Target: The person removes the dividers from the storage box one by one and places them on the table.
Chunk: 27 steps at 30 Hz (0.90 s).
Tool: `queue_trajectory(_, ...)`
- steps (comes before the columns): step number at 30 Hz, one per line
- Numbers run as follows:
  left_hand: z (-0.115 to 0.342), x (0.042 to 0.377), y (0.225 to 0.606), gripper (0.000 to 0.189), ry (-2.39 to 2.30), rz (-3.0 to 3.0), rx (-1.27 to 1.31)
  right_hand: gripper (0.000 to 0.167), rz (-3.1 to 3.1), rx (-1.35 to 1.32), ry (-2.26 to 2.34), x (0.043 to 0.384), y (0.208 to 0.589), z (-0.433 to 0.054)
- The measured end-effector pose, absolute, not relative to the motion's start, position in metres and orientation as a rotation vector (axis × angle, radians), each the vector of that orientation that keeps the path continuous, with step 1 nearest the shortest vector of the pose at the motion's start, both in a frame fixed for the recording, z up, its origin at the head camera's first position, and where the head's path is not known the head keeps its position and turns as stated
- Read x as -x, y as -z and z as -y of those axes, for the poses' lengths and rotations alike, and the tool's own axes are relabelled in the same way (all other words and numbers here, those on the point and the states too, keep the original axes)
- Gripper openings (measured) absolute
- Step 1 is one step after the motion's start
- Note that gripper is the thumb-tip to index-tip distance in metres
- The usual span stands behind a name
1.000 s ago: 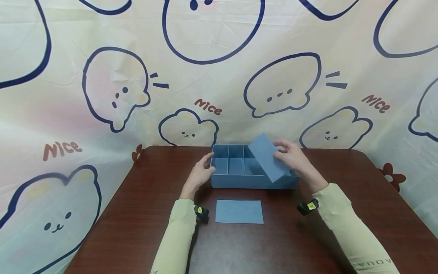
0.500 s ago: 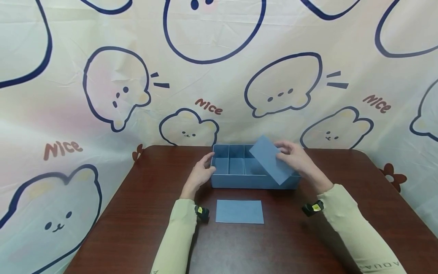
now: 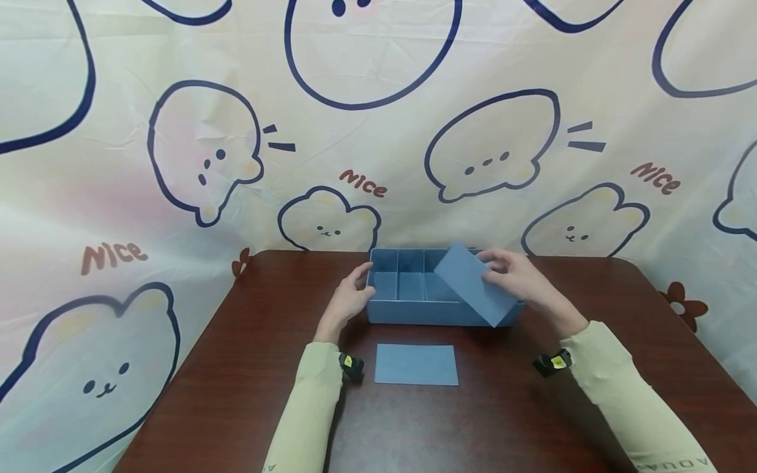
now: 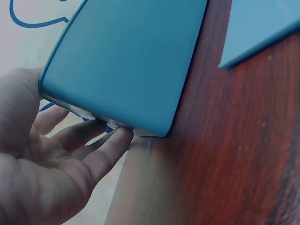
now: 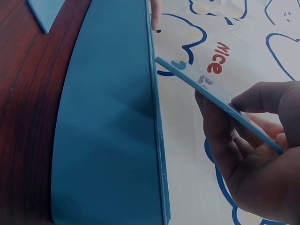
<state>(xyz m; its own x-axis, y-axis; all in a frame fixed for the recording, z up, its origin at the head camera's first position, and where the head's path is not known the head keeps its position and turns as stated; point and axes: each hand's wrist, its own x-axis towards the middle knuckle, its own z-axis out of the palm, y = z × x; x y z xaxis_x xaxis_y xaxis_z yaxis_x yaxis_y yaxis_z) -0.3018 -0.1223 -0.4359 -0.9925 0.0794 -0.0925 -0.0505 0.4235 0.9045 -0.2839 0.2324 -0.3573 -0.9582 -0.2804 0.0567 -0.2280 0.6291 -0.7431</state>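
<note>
A blue divided box (image 3: pixel 426 313) stands near the far side of the table, its open compartments facing up. My left hand (image 3: pixel 344 302) holds its left end; in the left wrist view the fingers (image 4: pixel 110 152) touch the end wall while the thumb reaches the rim. Over the right half of the box, my right hand (image 3: pixel 520 279) pinches a thin blue rectangular panel (image 3: pixel 473 286) between thumb and fingers. That panel is tilted and hides the right compartments. Seen edge-on in the right wrist view, the panel (image 5: pixel 201 89) has dark smudge-like patches on one face.
A second flat blue panel (image 3: pixel 416 364) lies on the dark wooden table (image 3: pixel 426 427) in front of the box. Behind the table hangs a pale cloth (image 3: pixel 378 144) printed with cartoon outlines. Each wrist wears a small black device.
My right hand has shifted slightly right and down with the pinched panel, whose lower corner now overlaps the box's front wall further. The left hand stays at the box's left end.
</note>
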Motion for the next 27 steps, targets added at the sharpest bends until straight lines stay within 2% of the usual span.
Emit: queue_trajectory(27, 0.121, 0.303, 0.435, 0.061, -1.623, -2.549, -0.025, 0.039, -2.759, 0.53, 1.118, 0.279, 0.356, -0.244)
